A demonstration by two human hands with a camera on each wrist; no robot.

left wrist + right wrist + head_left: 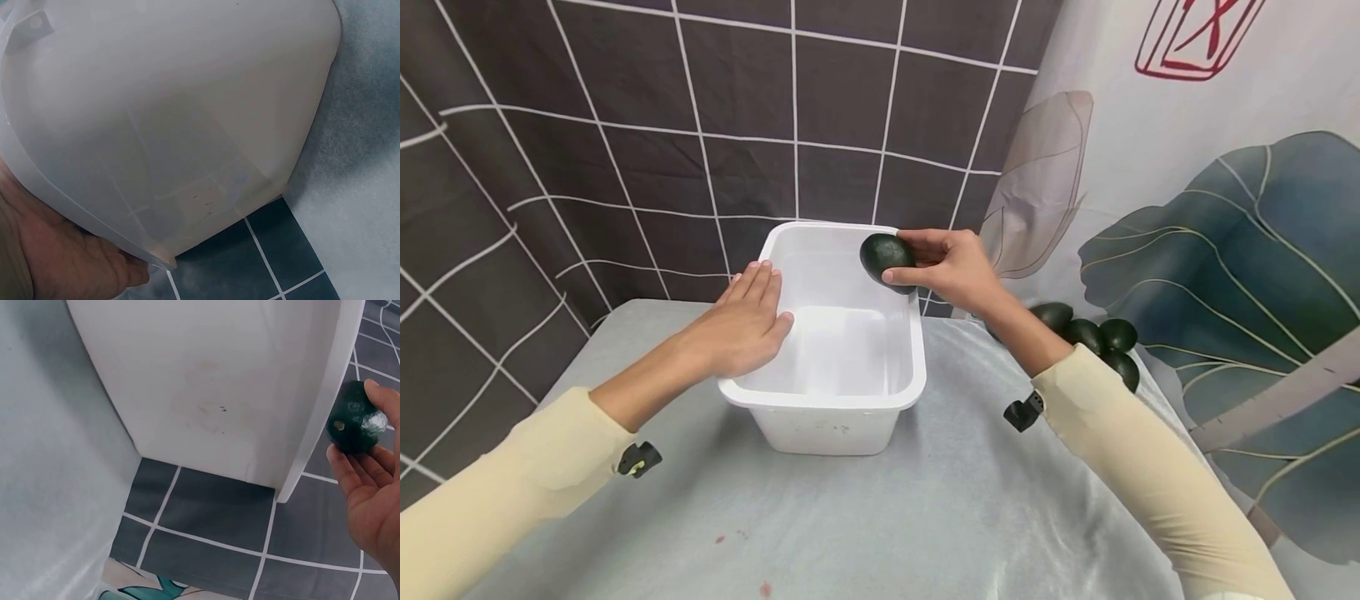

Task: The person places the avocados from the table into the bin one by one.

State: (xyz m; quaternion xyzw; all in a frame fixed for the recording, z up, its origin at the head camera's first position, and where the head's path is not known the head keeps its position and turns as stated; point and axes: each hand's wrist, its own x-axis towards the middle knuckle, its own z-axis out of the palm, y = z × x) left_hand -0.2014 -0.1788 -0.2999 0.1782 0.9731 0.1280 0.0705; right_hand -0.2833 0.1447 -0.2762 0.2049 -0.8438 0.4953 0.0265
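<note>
A white plastic basin (820,402) stands on the cloth-covered table, and its visible inside holds nothing. My left hand (747,321) rests on the basin's left rim with fingers straight; the left wrist view shows that hand (69,250) along the rim from outside. Over the basin's far right corner, my right hand (951,265) holds a dark green avocado (880,257) between thumb and fingers. In the right wrist view the avocado (355,419) shows its small pale stem end, level with the basin's rim.
Several more avocados (1082,335) lie on the table's right side, partly behind my right forearm. A grey cloth (970,500) covers the table. Dark curtain with white grid lines (737,100) hangs behind, and a leaf-printed white curtain (1240,250) hangs at right.
</note>
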